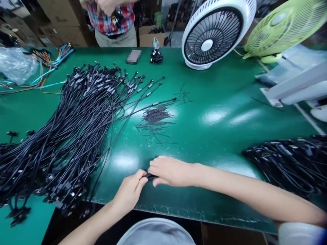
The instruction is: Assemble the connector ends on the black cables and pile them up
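Observation:
My left hand (129, 191) and my right hand (170, 170) meet at the near edge of the green mat (217, 143). Both pinch the same small black cable end (151, 176) between their fingertips. A big fanned pile of black cables (76, 119) with plugs lies to the left, its nearest strands running close to my left hand. A little heap of thin black cable ties (155, 117) sits on the mat just beyond my hands.
A second heap of black cables (288, 163) lies at the right. A white fan (213, 32) and a green fan (283, 29) stand at the back. Coloured wires (43, 64) and a plastic bag (15, 63) lie far left. A person in a plaid shirt (112, 20) stands across the table.

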`<state>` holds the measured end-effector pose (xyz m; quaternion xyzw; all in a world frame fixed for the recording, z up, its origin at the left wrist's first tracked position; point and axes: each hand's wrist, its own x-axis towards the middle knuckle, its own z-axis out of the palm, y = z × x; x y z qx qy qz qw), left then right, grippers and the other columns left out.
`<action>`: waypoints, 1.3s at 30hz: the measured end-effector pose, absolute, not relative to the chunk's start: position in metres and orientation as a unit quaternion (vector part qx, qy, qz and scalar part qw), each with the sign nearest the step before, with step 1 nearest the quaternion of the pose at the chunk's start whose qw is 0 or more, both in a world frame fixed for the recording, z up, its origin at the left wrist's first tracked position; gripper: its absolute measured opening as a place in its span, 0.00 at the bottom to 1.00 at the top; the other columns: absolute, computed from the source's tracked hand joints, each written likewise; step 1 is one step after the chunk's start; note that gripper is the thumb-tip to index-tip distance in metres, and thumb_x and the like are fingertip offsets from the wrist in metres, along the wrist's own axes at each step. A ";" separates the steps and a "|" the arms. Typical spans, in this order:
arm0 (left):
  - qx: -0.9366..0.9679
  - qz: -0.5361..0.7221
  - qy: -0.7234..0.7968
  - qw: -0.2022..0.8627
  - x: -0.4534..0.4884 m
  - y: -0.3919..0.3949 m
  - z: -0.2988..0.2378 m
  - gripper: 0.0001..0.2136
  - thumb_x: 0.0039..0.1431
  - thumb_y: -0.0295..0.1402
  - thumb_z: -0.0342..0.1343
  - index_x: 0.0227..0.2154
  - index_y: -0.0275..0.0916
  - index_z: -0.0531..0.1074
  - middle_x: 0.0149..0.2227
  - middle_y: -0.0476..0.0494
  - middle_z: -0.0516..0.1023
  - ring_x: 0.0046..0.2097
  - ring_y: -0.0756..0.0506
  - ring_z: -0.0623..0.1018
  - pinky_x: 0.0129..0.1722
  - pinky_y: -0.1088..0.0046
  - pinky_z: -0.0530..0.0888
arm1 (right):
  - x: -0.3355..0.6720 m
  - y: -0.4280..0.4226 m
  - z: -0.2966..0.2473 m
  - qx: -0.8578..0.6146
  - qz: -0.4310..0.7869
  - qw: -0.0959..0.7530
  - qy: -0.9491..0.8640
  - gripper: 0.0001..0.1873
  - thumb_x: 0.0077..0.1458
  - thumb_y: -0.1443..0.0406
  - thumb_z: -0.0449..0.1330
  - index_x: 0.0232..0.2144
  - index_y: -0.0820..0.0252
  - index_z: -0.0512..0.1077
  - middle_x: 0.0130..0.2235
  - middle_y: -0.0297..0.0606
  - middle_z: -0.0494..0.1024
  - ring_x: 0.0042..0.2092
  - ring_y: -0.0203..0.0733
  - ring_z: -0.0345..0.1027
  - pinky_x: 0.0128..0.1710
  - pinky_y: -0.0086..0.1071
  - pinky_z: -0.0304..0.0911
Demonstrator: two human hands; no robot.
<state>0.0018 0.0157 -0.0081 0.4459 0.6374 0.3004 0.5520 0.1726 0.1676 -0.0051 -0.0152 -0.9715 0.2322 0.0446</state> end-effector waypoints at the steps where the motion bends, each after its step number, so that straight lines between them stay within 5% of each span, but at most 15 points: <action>1: 0.447 0.296 0.639 0.552 -0.001 0.016 -0.010 0.12 0.62 0.42 0.48 0.32 0.39 0.69 0.25 0.50 0.66 0.28 0.50 0.63 0.29 0.74 0.58 | 0.176 0.189 -0.003 -0.095 0.297 0.066 -0.948 0.11 0.61 0.61 0.56 0.29 0.61 0.69 0.29 0.33 0.71 0.30 0.35 0.61 0.32 0.30 0.56; 3: 0.402 0.310 0.637 0.580 -0.007 0.016 -0.015 0.14 0.62 0.44 0.48 0.35 0.39 0.71 0.23 0.52 0.63 0.26 0.51 0.62 0.27 0.74 0.57 | 0.186 0.244 0.000 -0.337 0.367 0.156 -0.853 0.12 0.55 0.61 0.61 0.24 0.60 0.68 0.25 0.29 0.68 0.28 0.33 0.60 0.30 0.27 0.55; 7: 0.279 0.404 0.611 0.621 -0.010 0.018 -0.024 0.20 0.58 0.50 0.52 0.36 0.35 0.71 0.22 0.54 0.57 0.23 0.53 0.58 0.24 0.75 0.57 | 0.205 0.355 -0.003 -0.537 0.282 0.261 -0.751 0.14 0.57 0.68 0.56 0.20 0.58 0.61 0.21 0.26 0.60 0.25 0.31 0.49 0.30 0.28 0.48; 11: 0.222 0.459 0.584 0.632 -0.008 0.019 -0.027 0.22 0.54 0.52 0.56 0.33 0.34 0.70 0.21 0.56 0.56 0.22 0.55 0.56 0.22 0.77 0.56 | 0.205 0.398 -0.017 -0.599 0.244 0.259 -0.718 0.20 0.50 0.74 0.60 0.15 0.57 0.58 0.17 0.21 0.52 0.25 0.30 0.41 0.31 0.29 0.44; 17: 0.177 0.515 0.556 0.628 -0.005 0.019 -0.024 0.20 0.53 0.50 0.59 0.32 0.35 0.69 0.21 0.56 0.56 0.22 0.56 0.55 0.21 0.79 0.55 | 0.209 0.373 -0.010 -0.581 0.177 0.275 -0.745 0.22 0.53 0.80 0.56 0.15 0.58 0.55 0.19 0.21 0.45 0.24 0.30 0.35 0.31 0.27 0.44; 21: 0.171 0.543 0.531 0.628 0.005 0.019 -0.012 0.19 0.52 0.48 0.60 0.32 0.34 0.68 0.21 0.57 0.56 0.22 0.57 0.54 0.21 0.80 0.54 | 0.235 0.323 0.004 -0.579 0.155 0.266 -0.755 0.21 0.53 0.79 0.56 0.16 0.57 0.56 0.20 0.25 0.51 0.26 0.31 0.48 0.36 0.30 0.52; 26: 0.172 0.560 0.492 0.644 0.028 0.014 0.000 0.19 0.52 0.47 0.61 0.36 0.36 0.66 0.21 0.58 0.57 0.21 0.57 0.54 0.20 0.82 0.54 | 0.241 0.191 0.001 -0.510 0.220 0.217 -0.803 0.02 0.52 0.68 0.59 0.29 0.58 0.73 0.32 0.38 0.75 0.37 0.42 0.67 0.42 0.38 0.60; 31: 0.189 0.548 0.459 0.673 0.044 0.000 -0.003 0.23 0.54 0.46 0.59 0.47 0.37 0.65 0.21 0.59 0.56 0.21 0.56 0.54 0.20 0.81 0.54 | 0.201 0.069 -0.009 -0.339 0.430 0.195 -0.814 0.10 0.60 0.64 0.53 0.37 0.58 0.74 0.35 0.36 0.77 0.34 0.37 0.69 0.35 0.30 0.63; 33: 0.219 0.555 0.475 0.647 0.043 -0.007 -0.007 0.20 0.56 0.45 0.57 0.44 0.35 0.68 0.21 0.57 0.56 0.22 0.56 0.55 0.21 0.81 0.55 | 0.188 0.049 -0.008 -0.323 0.365 0.221 -0.844 0.09 0.61 0.65 0.52 0.35 0.59 0.73 0.31 0.35 0.74 0.31 0.35 0.67 0.31 0.28 0.61; 39: 0.354 0.523 0.580 0.514 0.026 -0.026 -0.009 0.17 0.58 0.40 0.54 0.48 0.38 0.73 0.26 0.50 0.67 0.26 0.52 0.64 0.26 0.76 0.63 | 0.172 0.046 0.015 -0.105 -0.092 0.250 -0.958 0.13 0.62 0.72 0.49 0.31 0.64 0.73 0.27 0.38 0.71 0.31 0.39 0.62 0.34 0.34 0.55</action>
